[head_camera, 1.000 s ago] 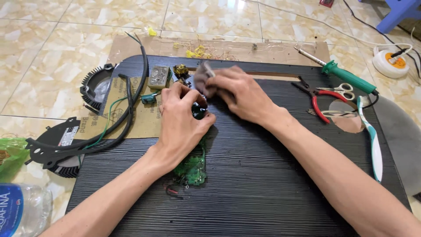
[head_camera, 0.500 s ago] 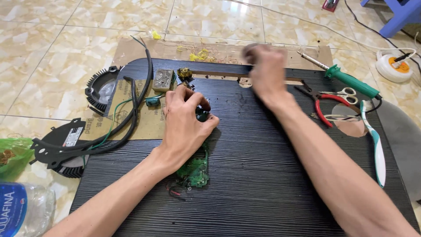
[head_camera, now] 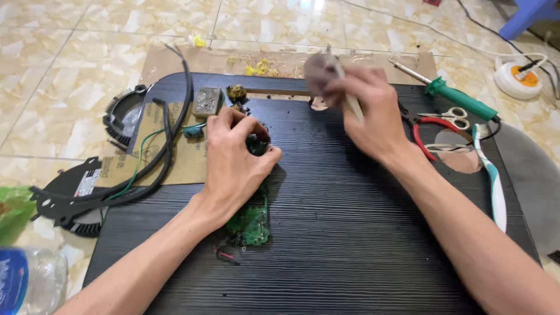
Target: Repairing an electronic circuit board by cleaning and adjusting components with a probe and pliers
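Beige marbled tile floor (head_camera: 70, 58) surrounds a black ribbed board (head_camera: 361, 245) serving as worktop. Near its left edge lies a green printed circuit board (head_camera: 252, 221), elongated, with red wires at its near end. The left hand (head_camera: 236, 160) is closed over its far end, pressing it down. The right hand (head_camera: 370, 114), raised near the far edge, pinches a pale-handled brush with grey bristles (head_camera: 326, 73).

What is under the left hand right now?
The left hand presses on a green circuit board lying on the black ribbed mat. The board's lower part, with red and black wires, shows below the palm; its upper part is mostly covered by the hand.
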